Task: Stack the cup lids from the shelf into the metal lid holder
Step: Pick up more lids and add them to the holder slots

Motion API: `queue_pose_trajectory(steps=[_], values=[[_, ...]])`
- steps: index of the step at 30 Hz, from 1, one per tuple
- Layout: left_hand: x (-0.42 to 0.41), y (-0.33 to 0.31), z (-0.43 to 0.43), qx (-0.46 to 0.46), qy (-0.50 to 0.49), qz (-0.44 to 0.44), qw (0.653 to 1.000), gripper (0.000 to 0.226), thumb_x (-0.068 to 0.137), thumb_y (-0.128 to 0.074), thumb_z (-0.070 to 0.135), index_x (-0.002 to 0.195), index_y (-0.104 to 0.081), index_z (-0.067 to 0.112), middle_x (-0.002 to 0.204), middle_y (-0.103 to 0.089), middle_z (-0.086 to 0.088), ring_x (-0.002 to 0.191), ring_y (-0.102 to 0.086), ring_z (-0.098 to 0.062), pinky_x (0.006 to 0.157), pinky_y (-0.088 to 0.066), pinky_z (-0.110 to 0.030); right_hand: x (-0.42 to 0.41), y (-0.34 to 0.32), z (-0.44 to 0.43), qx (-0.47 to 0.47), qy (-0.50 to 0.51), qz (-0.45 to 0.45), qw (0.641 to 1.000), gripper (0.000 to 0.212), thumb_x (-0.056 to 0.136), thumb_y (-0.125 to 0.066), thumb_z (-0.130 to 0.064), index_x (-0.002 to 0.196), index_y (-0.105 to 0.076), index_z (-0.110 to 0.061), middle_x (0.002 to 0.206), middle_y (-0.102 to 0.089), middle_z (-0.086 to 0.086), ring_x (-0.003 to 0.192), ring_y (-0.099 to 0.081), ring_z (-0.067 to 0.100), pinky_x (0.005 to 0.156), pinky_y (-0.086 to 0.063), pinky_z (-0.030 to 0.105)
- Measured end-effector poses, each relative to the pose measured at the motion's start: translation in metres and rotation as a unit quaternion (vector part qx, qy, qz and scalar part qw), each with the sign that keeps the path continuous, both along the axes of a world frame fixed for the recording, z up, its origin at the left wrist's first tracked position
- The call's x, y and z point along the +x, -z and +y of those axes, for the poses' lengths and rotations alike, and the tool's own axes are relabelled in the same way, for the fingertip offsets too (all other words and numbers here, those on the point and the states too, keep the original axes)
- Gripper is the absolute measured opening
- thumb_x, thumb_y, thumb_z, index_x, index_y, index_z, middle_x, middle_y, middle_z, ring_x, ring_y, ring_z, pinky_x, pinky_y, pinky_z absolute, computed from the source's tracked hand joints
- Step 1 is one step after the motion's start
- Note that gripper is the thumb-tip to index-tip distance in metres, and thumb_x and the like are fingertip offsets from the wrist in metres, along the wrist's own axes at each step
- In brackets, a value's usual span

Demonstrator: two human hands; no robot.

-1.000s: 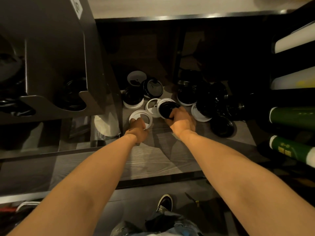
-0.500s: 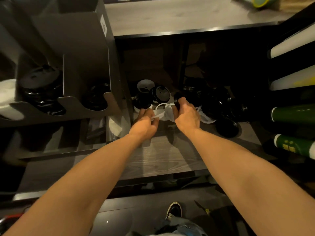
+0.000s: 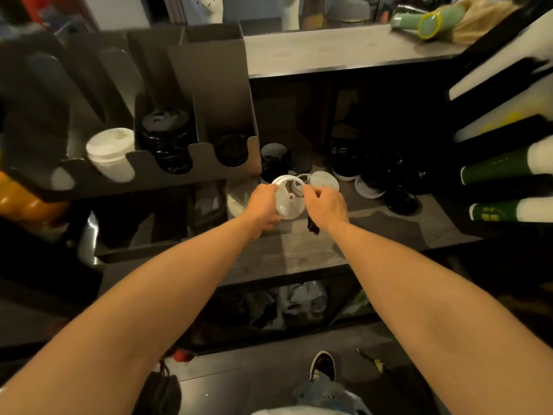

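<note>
My left hand (image 3: 263, 206) grips a white cup lid (image 3: 288, 202), lifted a little above the grey wooden shelf (image 3: 287, 247). My right hand (image 3: 324, 206) pinches the lid's right rim, and something black (image 3: 313, 227) shows under its palm. Several loose black lids (image 3: 377, 172) and white lids (image 3: 324, 179) lie on the shelf behind my hands. The metal lid holder (image 3: 167, 172) stands to the left. One slot holds a white lid stack (image 3: 112, 154), another a black lid stack (image 3: 167, 139), and a third a low black stack (image 3: 232, 149).
Rolled green and white sleeves of cups (image 3: 508, 166) jut in from the right. A counter top (image 3: 329, 49) runs above the shelf. An orange object (image 3: 27, 202) sits at the far left. My shoe (image 3: 321, 365) is on the floor below.
Both hands have lifted off the shelf and come together on one white lid. The view has tilted up, so the whole lid holder now shows.
</note>
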State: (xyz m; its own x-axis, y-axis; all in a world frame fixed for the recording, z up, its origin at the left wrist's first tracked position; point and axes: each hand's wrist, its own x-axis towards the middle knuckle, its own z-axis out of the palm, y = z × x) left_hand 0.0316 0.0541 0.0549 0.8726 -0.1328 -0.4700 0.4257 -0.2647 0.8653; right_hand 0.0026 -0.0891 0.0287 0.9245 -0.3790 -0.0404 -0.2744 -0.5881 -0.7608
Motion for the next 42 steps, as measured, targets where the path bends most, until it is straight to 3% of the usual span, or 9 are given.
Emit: queue_pose_trajectory(steps=[5, 8, 11, 16, 24, 29, 33, 37, 42], values=[[-0.033, -0.011, 0.047, 0.009, -0.016, -0.056, 0.998, 0.029, 0.104, -0.033, 0.027, 0.129, -0.046, 0.018, 0.102, -0.056, -0.012, 0.056, -0.05, -0.015, 0.038, -0.034, -0.022, -0.023, -0.003, 0.045, 0.0, -0.041, -0.02, 0.999, 0.049, 0.099, -0.053, -0.042, 0.055, -0.046, -0.02, 0.053, -0.047, -0.003, 0.054, -0.045, 0.015, 0.055, -0.031, 0.03], [-0.047, -0.013, 0.079, 0.108, 0.017, -0.186, 0.976, 0.043, 0.101, -0.043, 0.03, 0.143, -0.032, 0.031, 0.12, -0.056, -0.009, 0.086, -0.062, -0.024, 0.062, -0.056, -0.033, -0.033, -0.01, 0.069, -0.01, -0.062, -0.007, 0.998, 0.053, 0.1, -0.051, -0.044, 0.055, -0.046, -0.017, 0.052, -0.046, 0.0, 0.052, -0.044, 0.017, 0.053, -0.03, 0.031], [-0.06, -0.018, 0.112, 0.277, 0.114, -0.307, 0.903, 0.066, 0.088, -0.059, 0.042, 0.147, -0.029, 0.034, 0.143, -0.04, -0.003, 0.114, -0.055, -0.027, 0.093, -0.051, -0.047, -0.038, -0.021, 0.092, -0.002, -0.071, 0.01, 0.997, 0.055, 0.1, -0.05, -0.045, 0.052, -0.045, -0.018, 0.051, -0.047, -0.001, 0.052, -0.044, 0.016, 0.056, -0.031, 0.032], [-0.074, -0.023, 0.16, 0.411, 0.162, -0.411, 0.797, 0.08, 0.08, -0.067, 0.06, 0.146, -0.037, 0.026, 0.148, -0.033, 0.003, 0.119, -0.053, -0.021, 0.087, -0.055, -0.04, -0.041, -0.036, 0.135, 0.011, -0.123, 0.015, 0.992, 0.055, 0.099, -0.049, -0.05, 0.056, -0.049, -0.017, 0.057, -0.05, 0.002, 0.058, -0.048, 0.02, 0.053, -0.032, 0.032], [-0.074, -0.053, 0.213, 0.408, 0.105, -0.486, 0.765, 0.058, 0.076, -0.073, 0.059, 0.121, -0.066, 0.022, 0.122, -0.056, 0.0, 0.112, -0.05, -0.018, 0.089, -0.05, -0.036, -0.035, -0.067, 0.175, 0.017, -0.178, -0.04, 0.983, 0.054, 0.097, -0.045, -0.061, 0.063, -0.053, -0.021, 0.062, -0.052, -0.002, 0.063, -0.05, 0.017, 0.057, -0.034, 0.033], [-0.057, -0.081, 0.239, 0.431, 0.04, -0.489, 0.758, 0.054, 0.079, -0.069, 0.062, 0.118, -0.067, 0.024, 0.123, -0.058, -0.003, 0.116, -0.05, -0.022, 0.091, -0.049, -0.04, -0.019, -0.09, 0.189, -0.003, -0.216, -0.076, 0.973, 0.04, 0.104, -0.041, -0.044, 0.14, -0.048, -0.029, 0.125, -0.062, 0.001, 0.113, -0.057, 0.024, 0.086, -0.043, 0.035], [-0.03, -0.103, 0.259, 0.465, -0.003, -0.449, 0.763, 0.057, 0.082, -0.064, 0.065, 0.123, -0.064, 0.026, 0.126, -0.057, -0.004, 0.118, -0.048, -0.025, 0.092, -0.049, -0.04, -0.007, -0.115, 0.204, -0.038, -0.29, -0.063, 0.954, 0.063, 0.101, -0.048, -0.022, 0.156, -0.02, -0.037, 0.095, -0.061, -0.002, 0.074, -0.058, 0.012, 0.069, -0.047, 0.03], [0.003, -0.119, 0.271, 0.498, -0.009, -0.393, 0.773, 0.066, 0.081, -0.057, 0.072, 0.128, -0.061, 0.025, 0.124, -0.063, -0.005, 0.116, -0.054, -0.029, 0.091, -0.052, -0.047, 0.014, -0.136, 0.22, -0.104, -0.337, -0.051, 0.934, 0.077, 0.097, -0.051, -0.016, 0.158, -0.009, -0.034, 0.084, -0.062, 0.001, 0.068, -0.06, 0.016, 0.057, -0.043, 0.027], [0.035, -0.126, 0.275, 0.51, 0.024, -0.336, 0.792, 0.071, 0.08, -0.058, 0.073, 0.134, -0.051, 0.029, 0.125, -0.063, -0.004, 0.114, -0.055, -0.029, 0.092, -0.052, -0.048, 0.044, -0.149, 0.238, -0.153, -0.368, -0.002, 0.917, 0.081, 0.095, -0.055, -0.014, 0.158, -0.007, -0.029, 0.127, -0.058, 0.01, 0.094, -0.058, 0.021, 0.083, -0.051, 0.037]])
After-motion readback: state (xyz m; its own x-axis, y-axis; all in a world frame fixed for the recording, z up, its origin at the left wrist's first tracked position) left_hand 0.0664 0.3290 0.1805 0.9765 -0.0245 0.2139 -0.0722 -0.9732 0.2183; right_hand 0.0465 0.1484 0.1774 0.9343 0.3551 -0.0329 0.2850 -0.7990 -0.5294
